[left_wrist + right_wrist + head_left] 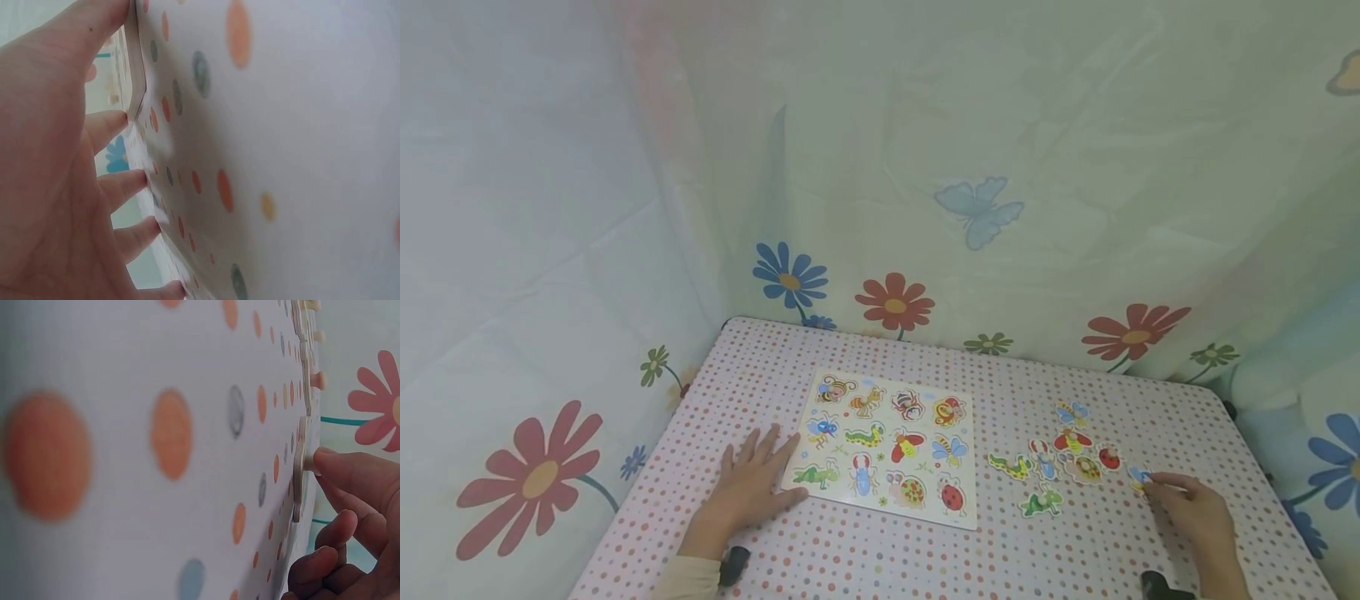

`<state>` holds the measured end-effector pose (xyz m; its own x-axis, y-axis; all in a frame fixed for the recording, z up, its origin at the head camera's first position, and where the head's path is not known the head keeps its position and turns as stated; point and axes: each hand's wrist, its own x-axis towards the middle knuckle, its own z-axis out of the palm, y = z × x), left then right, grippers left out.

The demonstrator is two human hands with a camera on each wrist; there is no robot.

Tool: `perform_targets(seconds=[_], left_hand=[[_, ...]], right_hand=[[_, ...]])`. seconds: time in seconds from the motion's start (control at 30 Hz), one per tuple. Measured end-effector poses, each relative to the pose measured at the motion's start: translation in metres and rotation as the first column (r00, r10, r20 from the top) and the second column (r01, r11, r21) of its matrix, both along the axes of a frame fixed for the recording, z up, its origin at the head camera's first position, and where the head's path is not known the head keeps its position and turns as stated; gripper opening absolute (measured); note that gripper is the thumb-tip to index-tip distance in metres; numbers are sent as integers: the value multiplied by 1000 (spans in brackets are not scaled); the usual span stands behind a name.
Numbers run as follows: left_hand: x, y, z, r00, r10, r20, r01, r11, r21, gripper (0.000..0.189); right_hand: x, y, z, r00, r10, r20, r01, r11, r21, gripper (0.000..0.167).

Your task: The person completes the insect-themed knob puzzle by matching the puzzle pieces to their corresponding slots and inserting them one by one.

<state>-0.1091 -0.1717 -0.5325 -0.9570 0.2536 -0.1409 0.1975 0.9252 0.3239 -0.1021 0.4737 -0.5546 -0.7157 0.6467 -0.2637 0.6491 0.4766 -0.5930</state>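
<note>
Our left hand (747,483) spread against the board (925,467), our right hand (1197,510) pinching a piece (1138,477), the top row (907,405) looks filled, seven other pieces (1082,470) unplaced.

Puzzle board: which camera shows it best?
The head view, because nearly the whole puzzle board shows from above. The left wrist view shows only a corner by the left hand; the right wrist view doesn't show it.

Soft, slightly muted light fills the head view, leaving the printed cloth (865,125) hazy across the top. In the left wrist view, a diffuse shadow darkens the surface (325,156) beside the fingers (123,189); the right wrist view's leftmost dots (49,456) blur.
</note>
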Motion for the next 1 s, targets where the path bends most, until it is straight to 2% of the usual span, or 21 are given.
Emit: perform_targets(seconds=[0.2, 0.43, 0.77, 0.9, 1.0], left_hand=[[0, 0, 0, 1000, -1, 0, 1, 1000, 3, 87], [0, 0, 1, 1000, -6, -7, 6, 1000, 9, 87], [0, 0, 1, 1000, -3, -13, 3, 1000, 11, 87], [0, 0, 2, 1000, -5, -14, 5, 1000, 22, 86], [0, 0, 2, 1000, -4, -10, 4, 1000, 26, 86]], right_hand=[[3, -7, 8, 1000, 3, 11, -3, 1000, -22, 50], [-1, -2, 2, 1000, 21, 0, -21, 1000, 10, 47], [0, -6, 7, 999, 33, -8, -33, 999, 11, 47], [-3, -14, 13, 999, 37, 8, -37, 997, 63, 46], [-4, -25, 22, 998, 65, -16, -63, 994, 84, 45]])
